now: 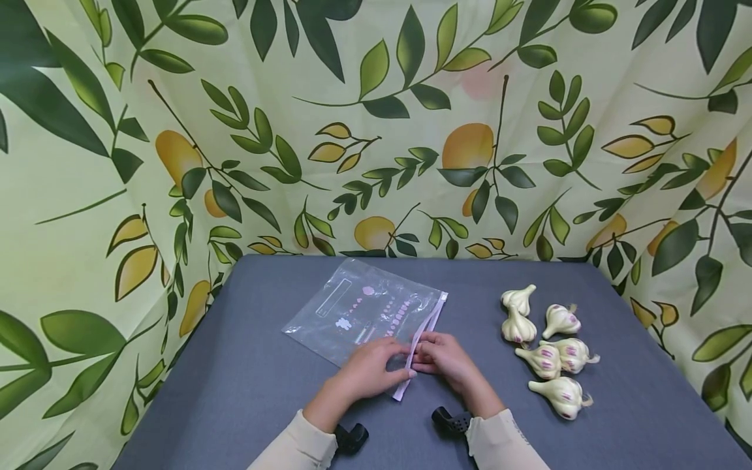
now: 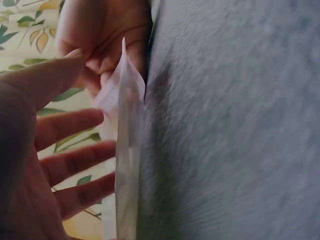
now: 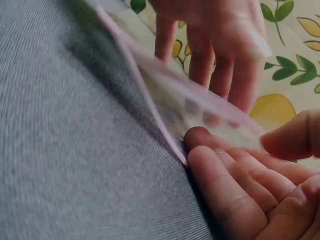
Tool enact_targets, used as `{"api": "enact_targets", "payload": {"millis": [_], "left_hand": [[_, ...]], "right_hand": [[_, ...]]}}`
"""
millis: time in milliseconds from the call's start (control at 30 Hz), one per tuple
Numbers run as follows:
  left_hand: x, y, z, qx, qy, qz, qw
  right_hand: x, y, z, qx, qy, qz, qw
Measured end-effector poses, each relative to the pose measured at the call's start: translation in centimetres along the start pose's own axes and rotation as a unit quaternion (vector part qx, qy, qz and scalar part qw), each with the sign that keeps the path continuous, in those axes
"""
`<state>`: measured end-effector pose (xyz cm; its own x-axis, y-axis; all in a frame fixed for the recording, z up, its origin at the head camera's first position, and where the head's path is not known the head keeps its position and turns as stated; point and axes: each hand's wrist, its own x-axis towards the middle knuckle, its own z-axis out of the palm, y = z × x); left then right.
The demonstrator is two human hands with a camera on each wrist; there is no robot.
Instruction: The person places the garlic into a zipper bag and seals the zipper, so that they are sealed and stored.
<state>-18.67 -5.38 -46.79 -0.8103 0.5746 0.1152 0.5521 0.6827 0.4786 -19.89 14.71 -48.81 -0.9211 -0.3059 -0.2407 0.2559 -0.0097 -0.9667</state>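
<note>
Touches thin, crinkled plastic bag (image 1: 364, 313) with straight, spread fingers (image 2: 77, 157) of left hand (image 1: 369, 369); meets its parted pink lip (image 1: 431, 320) with right hand (image 1: 448, 359), cannot tell if pinching. Has it lying on ribbed grey counter (image 1: 235, 365), near bulbous garlic (image 1: 542, 360).

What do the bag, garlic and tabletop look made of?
Bag: thin, clear, glossy plastic; grey shows through and it glints. Garlic: smooth with a soft sheen, possibly moulded plastic or foam, but real skin can't be ruled out. Tabletop: matte, probably woven cloth; fine ribbing shows up close.
</note>
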Motion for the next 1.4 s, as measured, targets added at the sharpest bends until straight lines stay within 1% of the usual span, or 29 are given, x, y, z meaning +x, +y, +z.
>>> {"api": "enact_targets", "payload": {"millis": [133, 200, 333, 433, 500, 700, 800, 900, 1000, 1067, 1133, 1200, 1267, 1400], "left_hand": [[-0.04, 0.0, 0.37, 0.01, -0.007, 0.033, 0.9994], [-0.06, -0.02, 0.48, 0.004, 0.001, 0.036, 0.9994], [-0.09, 0.0, 0.68, -0.033, 0.029, 0.013, 0.9989], [-0.06, 0.0, 0.84, -0.049, 0.047, -0.01, 0.9977], [-0.04, -0.04, 0.96, -0.043, 0.056, -0.016, 0.9974], [-0.11, 0.3, 0.88, -0.037, 0.056, -0.028, 0.9973], [-0.11, 0.42, 0.86, -0.011, 0.064, -0.034, 0.9973], [-0.13, 0.54, 0.88, 0.043, 0.083, -0.038, 0.9949], [-0.2, 0.66, 0.89, 0.091, 0.1, -0.042, 0.99], [-0.21, 0.71, 0.93, 0.105, 0.105, -0.048, 0.9877], [-0.18, 0.7, 0.97, 0.105, 0.108, -0.054, 0.9871], [-0.11, 0.62, 0.97, 0.097, 0.106, -0.052, 0.9883], [-0.02, 0.52, 0.98, 0.082, 0.099, -0.04, 0.9909], [0.09, 0.46, 0.87, 0.044, 0.08, -0.006, 0.9958]], "right_hand": [[0.07, 0.09, -0.15, 0.03, -0.011, 0.009, 0.999], [0.16, 0.26, -0.18, 0.039, -0.017, 0.008, 0.999], [0.25, 0.49, -0.18, 0.038, -0.018, -0.003, 0.999], [0.2, 0.42, -0.22, 0.046, -0.019, -0.008, 0.999], [0.16, 0.37, -0.29, 0.058, -0.027, -0.01, 0.998], [0.05, 0.14, -0.38, 0.085, -0.042, -0.003, 0.995], [0.01, 0.07, -0.35, 0.094, -0.048, -0.003, 0.994], [0.04, 0.07, -0.18, 0.092, -0.062, -0.01, 0.994], [0.09, 0.12, 0.02, 0.08, -0.082, -0.018, 0.993], [0.11, 0.2, 0.13, 0.074, -0.091, -0.024, 0.993], [0.13, 0.29, 0.21, 0.074, -0.093, -0.032, 0.992], [0.17, 0.45, 0.29, 0.074, -0.083, -0.044, 0.993], [0.22, 0.61, 0.31, 0.064, -0.063, -0.06, 0.994], [0.48, 0.93, 0.41, 0.034, 0.012, -0.077, 0.996]]}}
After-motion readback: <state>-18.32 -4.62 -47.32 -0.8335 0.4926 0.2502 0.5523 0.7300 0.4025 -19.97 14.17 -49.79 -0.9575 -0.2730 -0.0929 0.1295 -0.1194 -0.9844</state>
